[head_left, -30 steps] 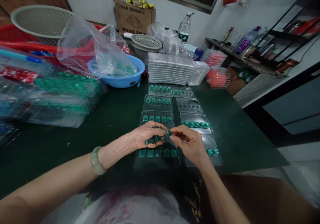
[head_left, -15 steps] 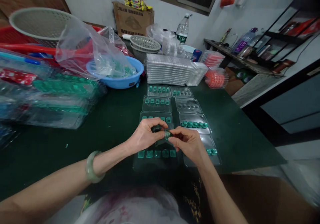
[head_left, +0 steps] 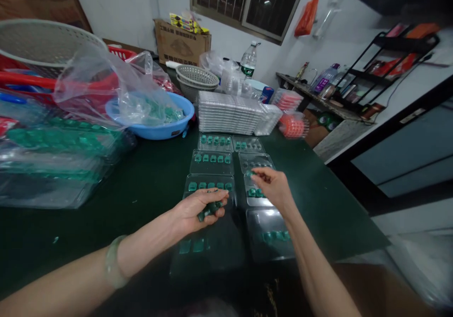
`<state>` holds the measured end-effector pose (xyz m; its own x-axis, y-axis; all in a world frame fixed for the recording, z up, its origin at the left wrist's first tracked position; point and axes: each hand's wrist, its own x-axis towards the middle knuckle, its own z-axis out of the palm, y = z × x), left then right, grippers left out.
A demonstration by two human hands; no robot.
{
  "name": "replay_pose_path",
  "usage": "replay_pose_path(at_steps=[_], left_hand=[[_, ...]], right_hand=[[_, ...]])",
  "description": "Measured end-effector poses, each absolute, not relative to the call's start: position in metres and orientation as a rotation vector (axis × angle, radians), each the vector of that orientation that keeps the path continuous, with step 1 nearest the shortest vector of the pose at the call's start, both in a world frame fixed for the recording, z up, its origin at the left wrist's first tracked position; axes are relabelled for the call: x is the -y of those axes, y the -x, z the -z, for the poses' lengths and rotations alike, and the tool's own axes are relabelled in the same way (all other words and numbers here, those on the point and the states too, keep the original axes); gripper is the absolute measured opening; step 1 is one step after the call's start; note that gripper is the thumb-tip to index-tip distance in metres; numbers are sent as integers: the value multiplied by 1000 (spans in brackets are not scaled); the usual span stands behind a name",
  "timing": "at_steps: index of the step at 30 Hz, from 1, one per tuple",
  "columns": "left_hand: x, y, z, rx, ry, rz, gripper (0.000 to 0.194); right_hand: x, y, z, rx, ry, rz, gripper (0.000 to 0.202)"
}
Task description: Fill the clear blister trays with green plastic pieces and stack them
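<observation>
My left hand (head_left: 204, 208) is palm-up and curled around several translucent green square pieces (head_left: 209, 210). It hovers over the near end of the left column of transparent plastic trays (head_left: 221, 170). My right hand (head_left: 272, 186) pinches one small green square piece (head_left: 250, 173) between thumb and fingertips. That hand is over the right column, near a tray (head_left: 244, 160) with rows of small cups, and partly covers the tray below it. Rows of green pieces (head_left: 213, 158) sit in most trays. Nearest me, a right-hand tray (head_left: 255, 218) also holds a row, partly behind my wrist.
Stacked transparent trays (head_left: 230, 114) stand behind the columns. A blue basin (head_left: 184, 104) with green pieces and plastic bags sits at the back left. Packed green pieces (head_left: 56, 166) lie at the left. Orange items in plastic (head_left: 293, 126) are at the back right, near the table edge.
My hands have separated. The right hand has moved forward over the right trays with a green piece; the left has turned palm-up with several pieces. The camera view has also shifted.
</observation>
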<state>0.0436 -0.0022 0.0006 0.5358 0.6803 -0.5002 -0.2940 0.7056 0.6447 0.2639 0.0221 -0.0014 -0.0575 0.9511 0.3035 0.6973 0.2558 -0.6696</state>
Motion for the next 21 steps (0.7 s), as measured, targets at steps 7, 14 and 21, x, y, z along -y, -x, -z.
replay_pose_path(at_steps=[7,14,21], left_hand=[[-2,-18,5,-756,-343,-614,25],[-6,-12,2,-773,-353,-623,22],[-10,-20,6,-731,-314,-635,32]], right_hand=[[-112,-287,26,2104,1686,-169,23],[-124,-277,36,2328,1802,-55,25],[-122,-267,35,2480,1930,71,23]])
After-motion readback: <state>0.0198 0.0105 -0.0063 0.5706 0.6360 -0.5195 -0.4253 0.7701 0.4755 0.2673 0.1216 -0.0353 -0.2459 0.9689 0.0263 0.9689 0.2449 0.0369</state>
